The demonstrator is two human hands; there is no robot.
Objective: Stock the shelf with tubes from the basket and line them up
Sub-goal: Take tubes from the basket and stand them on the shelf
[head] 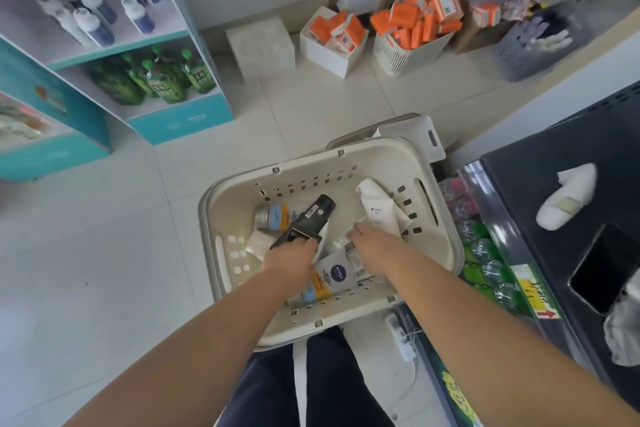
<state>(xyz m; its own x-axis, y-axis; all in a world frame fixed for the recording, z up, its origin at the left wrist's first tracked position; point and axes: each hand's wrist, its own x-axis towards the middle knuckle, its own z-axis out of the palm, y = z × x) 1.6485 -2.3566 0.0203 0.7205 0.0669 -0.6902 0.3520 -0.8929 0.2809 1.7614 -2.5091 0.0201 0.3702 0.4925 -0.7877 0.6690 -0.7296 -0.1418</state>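
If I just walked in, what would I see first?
A cream basket sits in the middle. The left hand grips a black tube there, and the right hand dips among white tubes. Orange boxes pile up farther back.

Cream basket (367, 163) (square-holed walls); 1 black tube (313, 218) with striped barcode; 1 white tube (377, 208); teal-trimmed shelves (180, 121); orange boxes (412, 24).
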